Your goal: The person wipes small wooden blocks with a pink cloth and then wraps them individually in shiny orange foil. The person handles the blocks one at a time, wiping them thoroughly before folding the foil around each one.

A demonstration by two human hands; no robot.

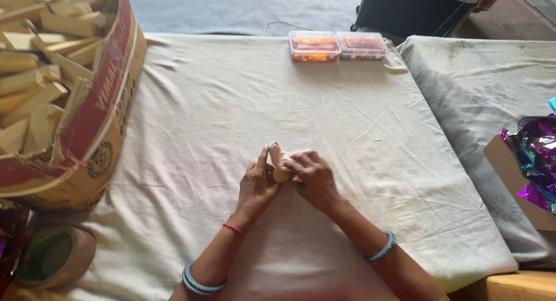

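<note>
In the head view, a small tan cone-like piece (pixel 279 162), seemingly paper or wood, sits between both hands at the middle of the cream cloth-covered table (pixel 231 92), its long axis running away from the person. Neither hand is nearer. The left hand (pixel 256 185) cups its left side, thumb raised; the right hand (pixel 311 176) curls closed over its right side.

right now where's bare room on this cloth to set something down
Bare cloth lies between the hands and the two clear boxes, and right of the right hand. The left edge is crowded by the cardboard box and tape roll.
</note>
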